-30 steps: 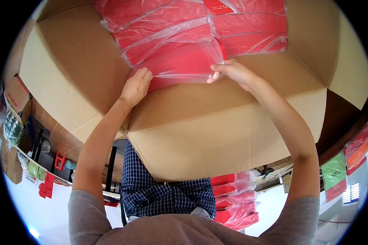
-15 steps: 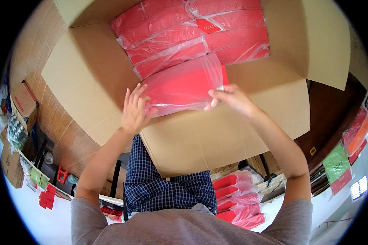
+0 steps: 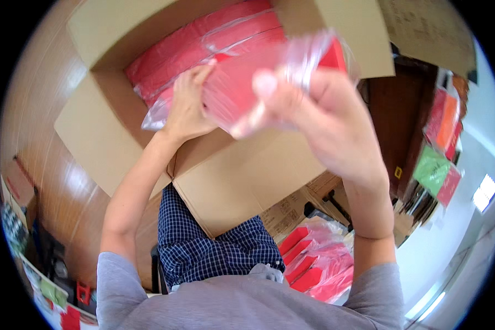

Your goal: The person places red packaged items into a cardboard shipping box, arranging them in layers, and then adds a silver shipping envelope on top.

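A red packet in a clear plastic bag is raised over the near side of an open cardboard box. Nearest me, my right hand is closed on the bag's right part and blurred by motion. My left hand is at the packet's left side, its fingers bent around it. Behind the held packet, rows of red plastic-wrapped packets lie in the box; the held one and my hands hide part of them.
More red packets in clear plastic are stacked beside my right thigh. The box's left flap spreads over the wooden floor. At the right hang green and orange bagged items. A carton stands far left.
The bagged packet has risen from the box's near edge toward me, its right end tilted up. My right hand has come up and closer. The view has shifted, so the box appears further left.
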Demonstrator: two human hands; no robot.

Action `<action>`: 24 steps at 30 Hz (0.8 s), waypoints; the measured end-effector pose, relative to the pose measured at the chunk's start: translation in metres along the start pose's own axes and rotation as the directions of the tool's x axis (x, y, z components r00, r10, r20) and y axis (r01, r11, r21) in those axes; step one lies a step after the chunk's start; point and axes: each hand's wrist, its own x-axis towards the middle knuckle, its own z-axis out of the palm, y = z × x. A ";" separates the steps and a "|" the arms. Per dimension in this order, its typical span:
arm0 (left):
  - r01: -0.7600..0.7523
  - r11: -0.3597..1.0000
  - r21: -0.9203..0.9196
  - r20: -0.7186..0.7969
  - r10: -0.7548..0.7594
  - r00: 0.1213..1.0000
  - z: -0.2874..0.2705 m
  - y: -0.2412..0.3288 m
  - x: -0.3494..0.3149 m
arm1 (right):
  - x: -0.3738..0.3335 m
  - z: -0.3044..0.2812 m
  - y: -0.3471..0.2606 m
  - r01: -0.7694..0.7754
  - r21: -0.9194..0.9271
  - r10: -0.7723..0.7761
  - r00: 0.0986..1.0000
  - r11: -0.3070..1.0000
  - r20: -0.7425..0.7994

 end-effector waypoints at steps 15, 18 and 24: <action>0.478 0.010 -0.879 0.316 -0.738 0.597 -0.139 0.146 -0.156 | -0.170 0.046 0.034 0.198 0.403 -0.053 0.938 0.893 -0.344; 0.497 0.068 -0.865 0.310 -0.707 0.635 -0.144 0.152 -0.175 | -0.191 0.060 0.051 0.173 0.409 -0.022 0.937 0.896 -0.347; 0.591 0.144 -0.793 0.371 -0.656 0.658 -0.151 0.189 -0.197 | -0.234 0.083 0.072 0.189 0.523 0.033 0.922 0.831 -0.385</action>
